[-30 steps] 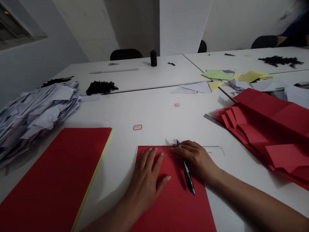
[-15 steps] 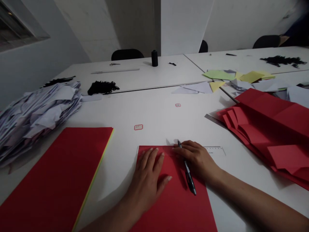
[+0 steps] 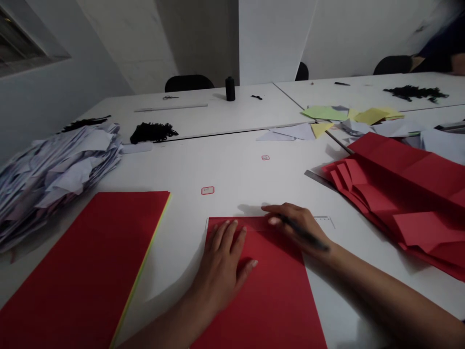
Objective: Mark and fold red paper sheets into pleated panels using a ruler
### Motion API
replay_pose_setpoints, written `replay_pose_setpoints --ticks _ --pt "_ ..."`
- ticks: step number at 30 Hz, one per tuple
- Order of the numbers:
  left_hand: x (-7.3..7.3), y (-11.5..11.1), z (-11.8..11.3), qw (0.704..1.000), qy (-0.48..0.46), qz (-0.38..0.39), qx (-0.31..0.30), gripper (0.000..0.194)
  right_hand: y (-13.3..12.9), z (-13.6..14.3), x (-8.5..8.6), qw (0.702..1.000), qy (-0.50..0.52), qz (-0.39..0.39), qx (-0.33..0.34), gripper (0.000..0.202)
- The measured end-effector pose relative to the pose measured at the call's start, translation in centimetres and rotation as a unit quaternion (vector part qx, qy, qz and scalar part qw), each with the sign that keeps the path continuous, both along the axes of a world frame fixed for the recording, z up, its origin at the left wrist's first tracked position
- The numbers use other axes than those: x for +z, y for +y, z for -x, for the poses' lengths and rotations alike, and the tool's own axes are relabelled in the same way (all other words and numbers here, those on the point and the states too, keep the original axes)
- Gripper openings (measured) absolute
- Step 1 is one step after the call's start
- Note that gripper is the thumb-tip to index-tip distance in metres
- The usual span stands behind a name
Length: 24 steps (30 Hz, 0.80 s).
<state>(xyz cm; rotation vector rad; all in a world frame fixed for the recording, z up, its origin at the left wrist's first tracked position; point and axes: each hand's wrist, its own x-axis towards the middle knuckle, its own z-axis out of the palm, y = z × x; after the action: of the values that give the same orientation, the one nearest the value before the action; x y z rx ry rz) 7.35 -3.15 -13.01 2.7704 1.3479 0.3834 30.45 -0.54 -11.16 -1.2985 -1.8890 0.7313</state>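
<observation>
A sheet of red paper (image 3: 269,295) lies on the white table in front of me. Across its far edge rests a clear ruler (image 3: 324,222), whose right end sticks out past the paper. My left hand (image 3: 221,261) lies flat with spread fingers, pressing the ruler and paper. My right hand (image 3: 300,228) holds a black pen (image 3: 305,233), blurred by motion, over the paper's far right corner. The pen slants back toward the wrist, and its tip is hidden by the fingers.
Left of me lies a stack of red sheets (image 3: 87,257) with a yellow-green edge, beside a heap of white paper scraps (image 3: 65,169). Folded red paper (image 3: 399,194) spreads on the right. Farther back are black yarn (image 3: 152,132), a black thread spool (image 3: 230,89) and yellow scraps (image 3: 378,115).
My right hand has lifted slightly, and the pen has swung from pointing away to lying back across the hand. My left hand stays in place on the paper.
</observation>
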Motion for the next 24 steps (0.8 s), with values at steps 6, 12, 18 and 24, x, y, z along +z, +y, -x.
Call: replay_pose_setpoints --ticks 6,12,18,24 --pt "-0.1 0.0 0.0 1.000 -0.002 -0.002 0.002 0.054 2.9 1.2 1.6 0.986 0.114 0.119 -0.001 0.022" --pt "0.0 -0.1 -0.1 1.000 -0.022 -0.001 0.002 0.054 6.0 4.6 0.2 0.976 0.149 0.135 0.078 0.023" --pt "0.0 -0.1 -0.2 1.000 -0.023 0.000 0.002 0.055 6.4 5.5 -0.8 0.987 0.104 0.099 0.069 0.026" --pt "0.0 -0.1 -0.2 1.000 -0.015 0.002 -0.001 0.055 6.3 5.4 -0.9 0.992 0.077 0.080 0.067 0.024"
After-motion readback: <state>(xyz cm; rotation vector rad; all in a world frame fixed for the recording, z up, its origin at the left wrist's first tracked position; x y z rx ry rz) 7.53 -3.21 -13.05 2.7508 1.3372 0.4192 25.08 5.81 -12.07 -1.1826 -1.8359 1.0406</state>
